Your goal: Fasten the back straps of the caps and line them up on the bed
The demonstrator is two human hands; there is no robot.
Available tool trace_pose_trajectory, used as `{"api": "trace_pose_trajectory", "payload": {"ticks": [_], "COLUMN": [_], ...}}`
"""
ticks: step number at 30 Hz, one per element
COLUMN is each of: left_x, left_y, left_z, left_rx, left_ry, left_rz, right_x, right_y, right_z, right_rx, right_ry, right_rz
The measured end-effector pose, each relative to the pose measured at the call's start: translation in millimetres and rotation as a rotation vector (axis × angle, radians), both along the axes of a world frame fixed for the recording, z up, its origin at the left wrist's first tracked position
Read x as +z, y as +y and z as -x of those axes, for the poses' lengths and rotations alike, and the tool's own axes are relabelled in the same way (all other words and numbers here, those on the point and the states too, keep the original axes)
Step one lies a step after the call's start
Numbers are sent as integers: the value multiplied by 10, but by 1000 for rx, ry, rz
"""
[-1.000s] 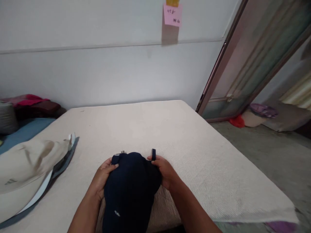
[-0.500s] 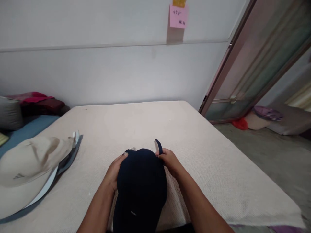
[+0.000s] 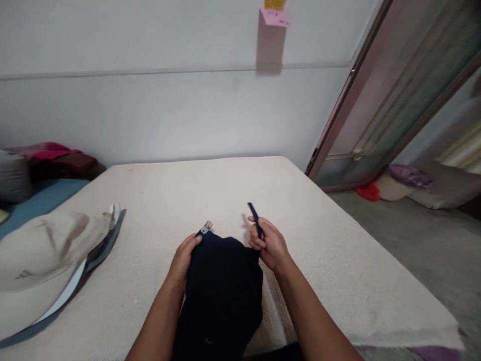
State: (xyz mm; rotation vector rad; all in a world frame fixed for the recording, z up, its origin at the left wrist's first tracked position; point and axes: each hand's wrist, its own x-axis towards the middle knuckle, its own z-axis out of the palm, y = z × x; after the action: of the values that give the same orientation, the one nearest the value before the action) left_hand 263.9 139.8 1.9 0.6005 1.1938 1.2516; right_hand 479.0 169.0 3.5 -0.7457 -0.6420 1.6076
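My left hand [image 3: 185,256] grips the dark navy cap [image 3: 225,288] just beside its metal buckle [image 3: 205,229], and my right hand [image 3: 271,244] pinches the cap's strap [image 3: 254,214], its free tip pointing away from me. The cap is in front of me between my 2 forearms [image 3: 160,308], over the near part of the pale cloth [image 3: 203,190], while the stacked caps [image 3: 45,240] (the topmost beige, with a small dark logo [image 3: 24,275]) lie off to my left.

Adidas logo [image 3: 24,275] on beige cap [image 3: 41,250]
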Motion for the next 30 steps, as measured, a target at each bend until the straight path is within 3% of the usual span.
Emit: {"api": "trace_pose_trajectory", "payload": {"ticks": [4, 14, 22, 30], "left_x": [-9, -13, 120, 126], "left_y": [-1, -40, -160, -197], "left_z": [-97, -169, -189, -165], "left_rx": [26, -166, -209, -198], "left_ry": [-66, -94, -168, -296], "left_rz": [34, 10, 0, 22], "right_x": [7, 17, 72, 71], "right_y": [-34, -46, -97, -139], "right_z": [12, -28, 79, 140], "right_rx": [100, 234, 378, 471], "right_ry": [-97, -110, -275, -389], "right_rz": [-43, -45, -55, -110]}}
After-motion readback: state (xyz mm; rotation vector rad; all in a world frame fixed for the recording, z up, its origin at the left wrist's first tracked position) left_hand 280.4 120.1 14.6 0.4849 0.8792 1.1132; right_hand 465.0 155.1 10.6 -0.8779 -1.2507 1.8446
